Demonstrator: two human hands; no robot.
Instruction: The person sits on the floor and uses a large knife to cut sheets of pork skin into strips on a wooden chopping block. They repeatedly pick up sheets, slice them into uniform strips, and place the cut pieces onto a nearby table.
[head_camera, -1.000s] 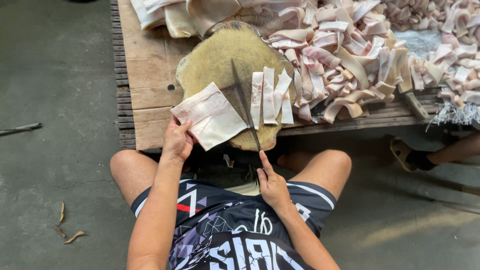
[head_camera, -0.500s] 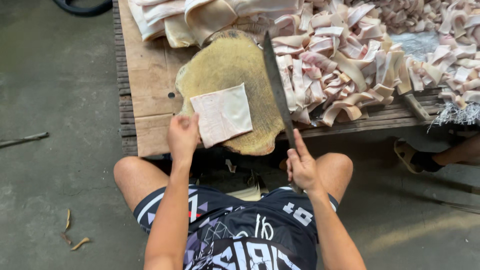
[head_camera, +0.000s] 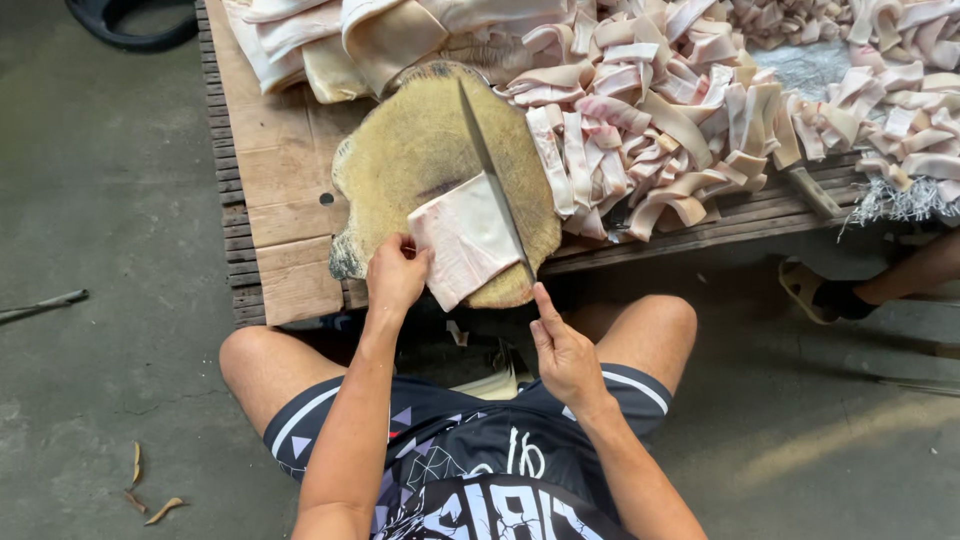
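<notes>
You sit at a low wooden table (head_camera: 275, 160), cutting a pale slab of pork skin (head_camera: 465, 238) on a round chopping block (head_camera: 415, 150).

Your left hand (head_camera: 396, 275) has its grip closed on the slab's near left edge, pinning it flat against the front of the block. Your right hand (head_camera: 562, 352) has its grip closed around the handle of a long knife (head_camera: 492, 175), forefinger stretched out toward the blade. The blade lies along the slab's right edge, its tip pointing away from you across the block. Just to the right of the block, a heap of cut strips (head_camera: 660, 130) covers the table. Larger uncut pieces (head_camera: 330, 40) are piled at the table's far side. Another person's sandalled foot (head_camera: 815, 290) rests on the concrete floor (head_camera: 100, 250) at far right.
</notes>
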